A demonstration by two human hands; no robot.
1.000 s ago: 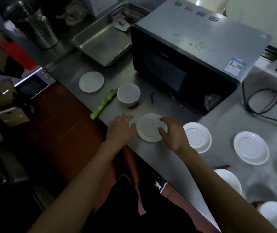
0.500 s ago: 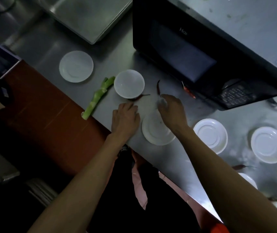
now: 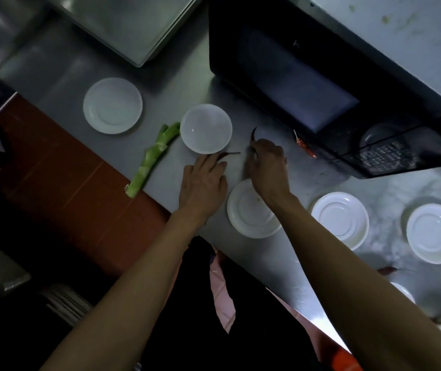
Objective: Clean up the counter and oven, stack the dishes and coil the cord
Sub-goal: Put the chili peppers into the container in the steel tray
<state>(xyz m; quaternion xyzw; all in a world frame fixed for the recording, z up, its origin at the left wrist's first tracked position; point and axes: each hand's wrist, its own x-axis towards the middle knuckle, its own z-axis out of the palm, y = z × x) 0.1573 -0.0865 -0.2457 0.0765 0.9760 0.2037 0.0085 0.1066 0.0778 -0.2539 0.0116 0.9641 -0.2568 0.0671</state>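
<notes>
White plates (image 3: 339, 220) lie unstacked across the table (image 3: 61, 76) as our right hand (image 3: 267, 162) pinches a dried chilli (image 3: 253, 133) at mid-frame, left hand (image 3: 203, 180) flat, scraps uncleared.

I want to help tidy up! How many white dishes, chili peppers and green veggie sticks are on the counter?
White dishes: 6, the bowl, four plates, and one cut off at the lower right edge
Chili peppers: 4
Green stalks: 1
Total: 11
</notes>
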